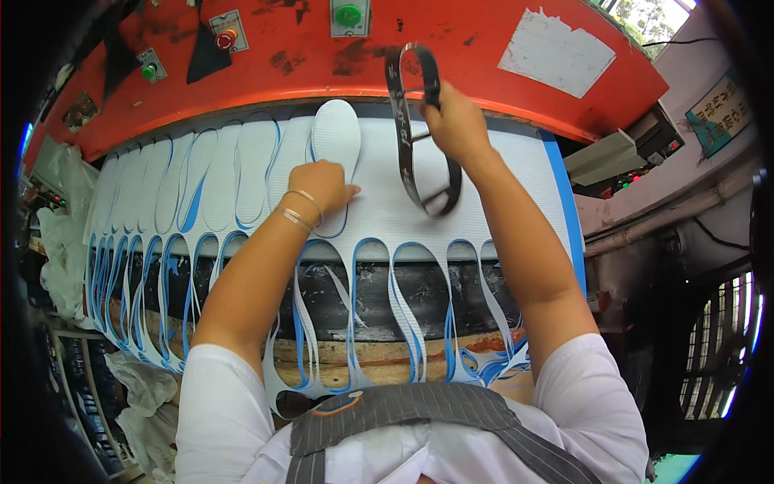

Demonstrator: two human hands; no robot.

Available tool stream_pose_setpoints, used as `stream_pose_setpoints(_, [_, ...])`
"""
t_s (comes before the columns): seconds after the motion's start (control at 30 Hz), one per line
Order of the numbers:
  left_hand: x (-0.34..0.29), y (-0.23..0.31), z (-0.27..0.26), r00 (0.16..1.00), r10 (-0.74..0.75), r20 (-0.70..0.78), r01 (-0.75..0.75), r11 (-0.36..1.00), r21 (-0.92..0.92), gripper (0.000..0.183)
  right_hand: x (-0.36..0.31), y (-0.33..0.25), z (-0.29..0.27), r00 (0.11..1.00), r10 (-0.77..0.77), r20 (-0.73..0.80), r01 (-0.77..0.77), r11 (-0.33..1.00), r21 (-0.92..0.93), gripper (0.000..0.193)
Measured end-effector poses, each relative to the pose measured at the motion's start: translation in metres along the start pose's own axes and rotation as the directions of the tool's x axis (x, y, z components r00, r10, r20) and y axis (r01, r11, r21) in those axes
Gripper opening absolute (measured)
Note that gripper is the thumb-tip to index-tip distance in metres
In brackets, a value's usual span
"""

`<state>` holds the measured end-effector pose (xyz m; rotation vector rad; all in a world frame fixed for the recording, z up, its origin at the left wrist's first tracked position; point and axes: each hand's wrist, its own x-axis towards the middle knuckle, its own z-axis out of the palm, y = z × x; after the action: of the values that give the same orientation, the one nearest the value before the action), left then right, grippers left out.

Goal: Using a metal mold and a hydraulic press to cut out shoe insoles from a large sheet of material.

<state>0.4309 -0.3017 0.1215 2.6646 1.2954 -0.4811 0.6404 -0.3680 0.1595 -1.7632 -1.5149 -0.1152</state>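
Note:
My right hand (459,125) grips a black sole-shaped cutting die (399,121) by its side. The die is a narrow metal band with crossbars, tilted above a white ribbed foam sheet (520,153) with blue edges. On the sheet, my left hand (317,187) is closed at the middle of a white sole cut-out (337,129). The cut-out's rounded far end rises over the sheet's back edge. My left fingertips are partly hidden, and the thumb points right. Several sole outlines run in a row left of this hand.
Looped foam offcuts (407,310) hang over the near edge, past a dark worn surface (367,282). Across the back stands a red machine panel (290,68) with green buttons and a red one (226,39). Clear plastic bags (68,218) hang at left; a control box (637,157) stands at right.

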Motion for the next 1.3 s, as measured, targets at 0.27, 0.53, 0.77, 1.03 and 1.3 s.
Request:
stream_pose_setpoints(0.27, [0.065,-0.019,0.075,0.877,0.039,-0.479,-0.044,0.999,0.000,0.048,-0.094,0.064,0.002,0.826,0.387,0.411,-0.440,0.897,0.040,0.079])
stream_pose_setpoints(0.53, [0.016,-0.004,0.096,0.811,0.146,-0.567,-0.242,0.965,-0.098,0.047,-0.153,0.060,-0.020,0.828,0.047,0.558,-0.038,0.999,-0.028,0.078])
stream_pose_setpoints(0.77, [-0.006,-0.014,0.111,0.804,0.151,-0.575,-0.304,0.936,-0.179,0.048,-0.119,0.027,0.052,0.847,0.000,0.532,-0.069,0.991,0.111,0.069])
stream_pose_setpoints(1.03, [-0.004,-0.020,0.119,0.776,0.117,-0.620,-0.373,0.877,-0.303,0.045,-0.136,0.015,0.068,0.876,-0.078,0.475,0.052,0.996,0.067,0.077])
stream_pose_setpoints(1.3, [-0.004,-0.024,0.114,0.750,0.073,-0.657,-0.406,0.836,-0.370,0.038,-0.138,0.010,0.074,0.928,-0.190,0.322,0.193,0.981,0.023,0.067])
